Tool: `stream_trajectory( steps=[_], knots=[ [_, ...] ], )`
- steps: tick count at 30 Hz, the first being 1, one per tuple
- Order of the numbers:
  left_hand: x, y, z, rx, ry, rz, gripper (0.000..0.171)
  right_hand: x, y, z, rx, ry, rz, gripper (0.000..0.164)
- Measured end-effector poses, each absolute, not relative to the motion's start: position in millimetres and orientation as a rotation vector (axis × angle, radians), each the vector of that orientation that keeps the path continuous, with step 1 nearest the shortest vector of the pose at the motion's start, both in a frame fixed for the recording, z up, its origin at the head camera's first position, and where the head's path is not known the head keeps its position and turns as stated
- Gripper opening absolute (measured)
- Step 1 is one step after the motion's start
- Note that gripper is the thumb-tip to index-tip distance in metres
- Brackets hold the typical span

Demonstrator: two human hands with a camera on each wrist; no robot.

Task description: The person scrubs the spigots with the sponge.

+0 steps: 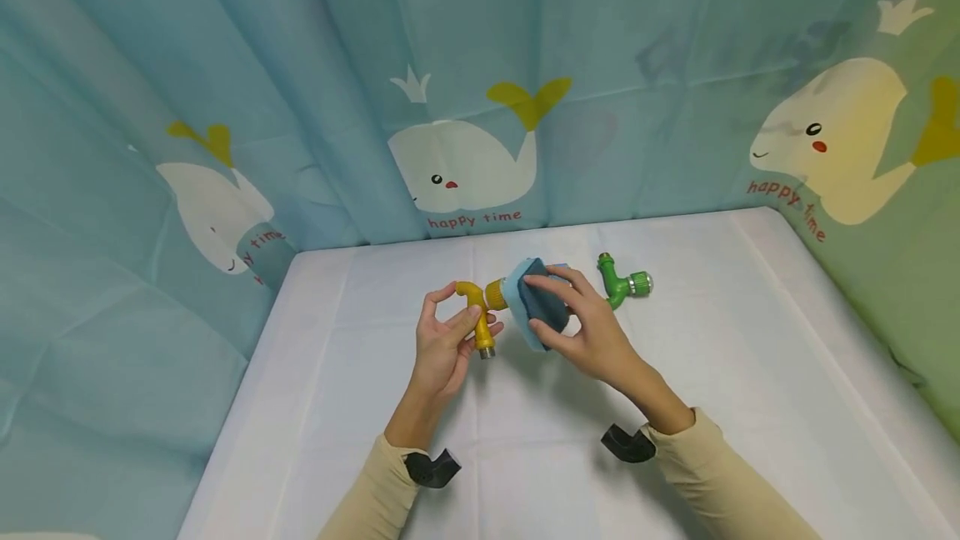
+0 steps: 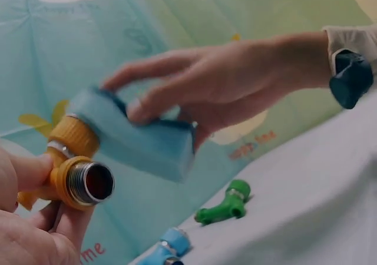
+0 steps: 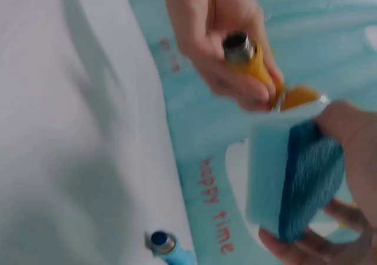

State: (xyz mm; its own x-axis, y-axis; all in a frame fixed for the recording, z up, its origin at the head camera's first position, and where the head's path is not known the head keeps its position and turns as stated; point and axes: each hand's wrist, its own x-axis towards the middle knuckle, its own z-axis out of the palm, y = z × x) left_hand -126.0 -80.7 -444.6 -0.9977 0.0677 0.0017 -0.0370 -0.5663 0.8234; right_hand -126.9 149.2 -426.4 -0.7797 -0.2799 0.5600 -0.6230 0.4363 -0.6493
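My left hand holds a yellow faucet above the table, thumb and fingers around its body. The faucet's threaded metal end points down, and its ribbed knob faces right. In my right hand is a light blue sponge with a darker blue scrubbing side. Fingers and thumb grip the sponge by its dark side. Its light face touches the end of the yellow knob.
A green faucet lies on the white table, just beyond the right hand. Behind the hands in the head view, a blue faucet lies nearby. A whale-print curtain hangs around the table's far and left sides.
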Motion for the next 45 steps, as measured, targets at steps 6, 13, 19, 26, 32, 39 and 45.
stream_trajectory(
  steps=[6,13,19,26,32,39,45],
  knots=[
    [-125.8,-78.9,-441.6,0.160,1.702,2.707,0.052,-129.9,147.9,-424.4,0.791,-2.254,1.127,0.056],
    [-127.8,-79.2,-444.7,0.333,2.253,2.512,0.045,-132.0,147.1,-417.3,0.804,-2.321,0.842,0.053],
    [-126.7,-74.9,-448.3,0.469,2.453,2.439,0.043,-130.4,140.8,-417.8,0.761,-2.421,0.741,0.049],
    [-125.8,-76.6,-449.2,0.437,2.413,2.444,0.052,-128.1,140.5,-423.1,0.724,-2.373,0.804,0.052],
    [-127.6,-79.2,-445.7,0.187,1.878,2.668,0.059,-128.1,151.5,-430.6,0.568,-2.442,1.144,0.053],
    [-130.8,-79.2,-440.8,0.127,1.638,2.789,0.059,-120.0,136.0,-436.8,0.649,-2.551,1.677,0.051],
    [-126.2,-80.5,-437.7,0.130,1.710,2.791,0.055,-122.2,124.3,-434.4,0.742,-2.590,1.450,0.049]
  ],
)
